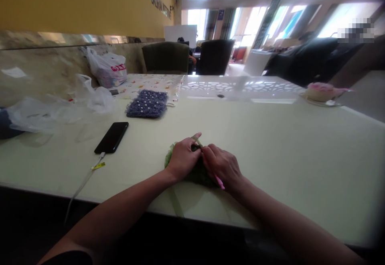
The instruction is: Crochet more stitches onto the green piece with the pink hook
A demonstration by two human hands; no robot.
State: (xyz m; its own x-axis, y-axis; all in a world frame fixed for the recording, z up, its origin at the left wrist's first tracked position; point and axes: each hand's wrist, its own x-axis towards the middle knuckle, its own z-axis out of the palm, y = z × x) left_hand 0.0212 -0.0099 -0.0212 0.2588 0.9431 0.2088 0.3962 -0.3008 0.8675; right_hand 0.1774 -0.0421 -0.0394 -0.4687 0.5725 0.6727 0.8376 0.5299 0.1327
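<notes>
Green crochet work (197,172) sits near the edge of the pale table (300,168), and the left hand (183,158) pinches it tight, probably so the stitches stay put. The right hand (222,165) curls narrow around a pink crochet hook (220,182), keeping the tip close in. Farther left, a black phone (111,137) and a beaded purple pouch (146,103) lie out of the way.
</notes>
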